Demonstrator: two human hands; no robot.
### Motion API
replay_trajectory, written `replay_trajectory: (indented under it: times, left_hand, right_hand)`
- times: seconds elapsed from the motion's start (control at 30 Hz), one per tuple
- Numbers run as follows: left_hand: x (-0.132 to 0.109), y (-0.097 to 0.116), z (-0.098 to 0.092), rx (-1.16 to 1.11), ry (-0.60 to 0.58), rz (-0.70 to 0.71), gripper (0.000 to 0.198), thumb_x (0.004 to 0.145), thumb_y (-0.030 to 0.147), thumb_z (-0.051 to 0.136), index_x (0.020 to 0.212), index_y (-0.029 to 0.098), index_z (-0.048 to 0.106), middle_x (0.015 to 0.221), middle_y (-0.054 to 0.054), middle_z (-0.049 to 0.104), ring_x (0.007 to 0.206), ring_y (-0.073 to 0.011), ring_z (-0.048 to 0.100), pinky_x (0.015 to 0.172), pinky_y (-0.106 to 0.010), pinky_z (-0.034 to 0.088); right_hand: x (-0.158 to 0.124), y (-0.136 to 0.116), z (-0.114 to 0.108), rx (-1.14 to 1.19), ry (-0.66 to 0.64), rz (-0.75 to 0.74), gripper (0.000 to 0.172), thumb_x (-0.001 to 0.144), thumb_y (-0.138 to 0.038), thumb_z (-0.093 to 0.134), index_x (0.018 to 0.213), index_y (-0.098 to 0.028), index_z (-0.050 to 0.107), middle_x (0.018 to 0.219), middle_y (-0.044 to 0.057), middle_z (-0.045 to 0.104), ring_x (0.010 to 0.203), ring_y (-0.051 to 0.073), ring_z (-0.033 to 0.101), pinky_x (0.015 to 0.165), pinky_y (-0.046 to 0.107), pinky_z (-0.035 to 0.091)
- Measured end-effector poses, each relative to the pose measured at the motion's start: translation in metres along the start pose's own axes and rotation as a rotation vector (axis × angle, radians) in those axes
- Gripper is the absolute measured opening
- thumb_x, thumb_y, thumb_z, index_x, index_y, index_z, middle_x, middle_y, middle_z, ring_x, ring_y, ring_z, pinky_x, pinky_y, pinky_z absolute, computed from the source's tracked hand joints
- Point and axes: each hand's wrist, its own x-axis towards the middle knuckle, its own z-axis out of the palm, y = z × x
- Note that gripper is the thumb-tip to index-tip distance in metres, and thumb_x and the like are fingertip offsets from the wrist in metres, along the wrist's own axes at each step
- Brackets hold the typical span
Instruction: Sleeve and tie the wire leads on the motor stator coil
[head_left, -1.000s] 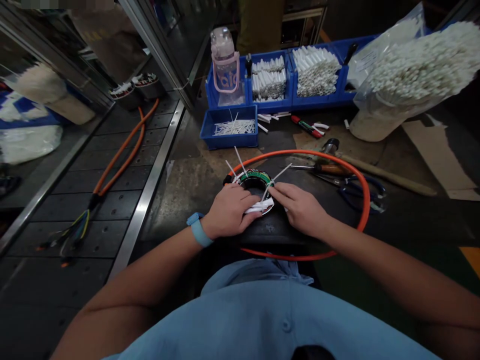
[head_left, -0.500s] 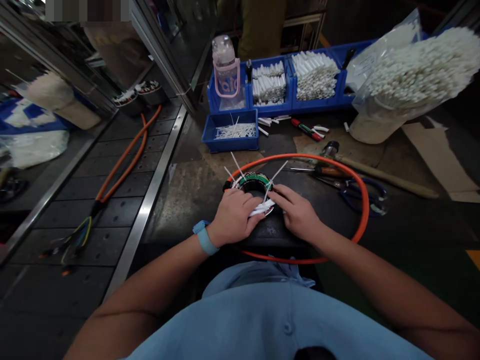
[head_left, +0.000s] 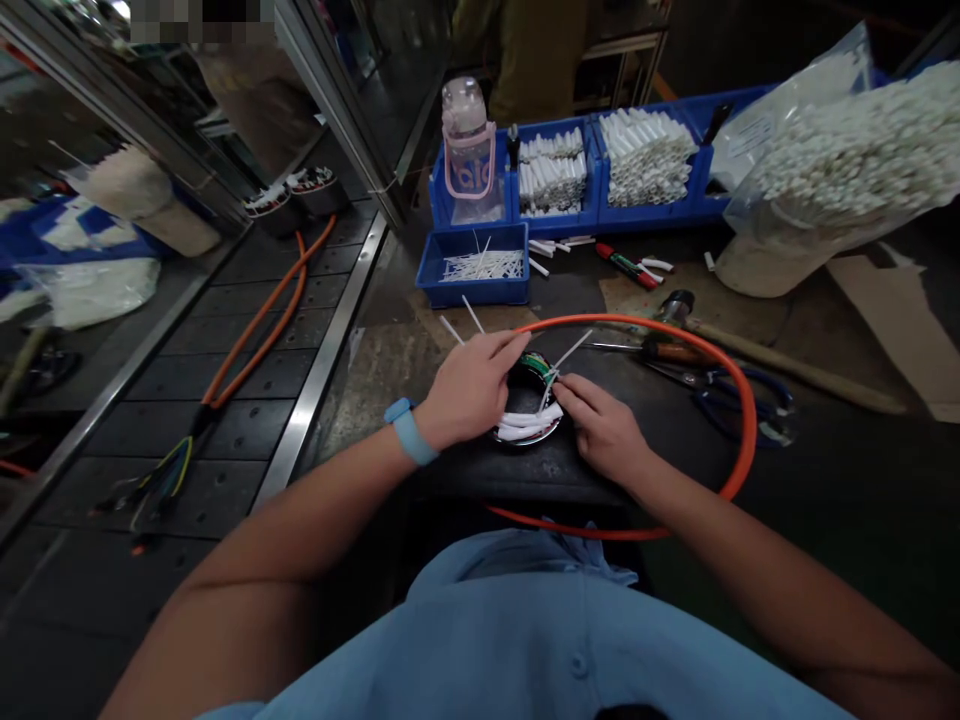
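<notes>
The right hand (head_left: 602, 424) is pinching a white tie (head_left: 574, 351) at the right of a wound ring (head_left: 537, 366) lying on the desk (head_left: 367, 370); the left hand (head_left: 471, 392) is covering its left side, grip unclear. Steadying the ring is probably making precise pinching easier.

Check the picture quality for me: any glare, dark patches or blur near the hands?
Head view: dim overall, with glare along the metal rail; head view: the gap below the bench falls nearly black; head view: the far-left bag looks soft; head view: both hands read clearly, but detail at the right fingertips is too small to tell.
</notes>
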Motion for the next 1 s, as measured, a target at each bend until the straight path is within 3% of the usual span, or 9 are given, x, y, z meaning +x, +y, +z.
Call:
replay_trajectory:
  times: [0.17,0.43,0.63,0.8,1.0]
  left_hand:
    - [0.018,-0.002,0.003,0.075,-0.079,0.070,0.039,0.084,0.013,0.046,0.121,0.019,0.055,0.114,-0.007,0.060,0.105,-0.0227,0.050,0.093,-0.041,0.041]
    - [0.009,0.003,0.003,0.218,-0.096,0.084,0.033,0.087,0.018,0.044,0.117,0.018,0.057,0.118,-0.006,0.060,0.105,-0.0226,0.051,0.090,-0.039,0.042]
    - [0.003,-0.001,0.009,0.198,-0.052,0.076,0.040,0.089,0.018,0.041,0.128,0.017,0.049,0.129,-0.006,0.054,0.116,-0.0205,0.046,0.101,-0.040,0.036]
    - [0.007,0.003,0.007,0.231,-0.053,0.052,0.039,0.086,0.017,0.043,0.124,0.016,0.053,0.124,-0.006,0.057,0.112,-0.0231,0.047,0.097,-0.041,0.038]
    - [0.008,0.007,0.003,0.244,-0.068,0.025,0.036,0.085,0.020,0.045,0.118,0.016,0.056,0.120,-0.008,0.058,0.112,-0.0256,0.046,0.093,-0.044,0.039]
  right_hand:
    - [-0.001,0.001,-0.001,-0.008,-0.001,0.020,0.048,0.085,-0.005,0.036,0.129,-0.023,0.048,0.123,0.011,0.056,0.116,0.019,0.052,0.094,0.036,0.049]
    - [-0.002,-0.003,0.002,-0.038,0.031,0.023,0.049,0.083,-0.005,0.038,0.126,-0.022,0.051,0.121,0.009,0.058,0.113,0.019,0.055,0.092,0.034,0.050]
    - [0.005,-0.008,-0.001,-0.154,0.028,-0.013,0.042,0.082,-0.003,0.039,0.121,-0.014,0.053,0.129,0.014,0.052,0.129,0.024,0.039,0.102,0.041,0.042]
    - [0.014,-0.009,-0.005,-0.150,-0.078,0.022,0.036,0.086,-0.008,0.038,0.116,-0.020,0.055,0.134,0.007,0.049,0.127,0.021,0.042,0.102,0.037,0.043]
    - [0.019,-0.008,-0.006,-0.136,-0.045,-0.009,0.034,0.085,-0.007,0.038,0.112,-0.017,0.056,0.134,0.010,0.049,0.130,0.022,0.038,0.104,0.041,0.041]
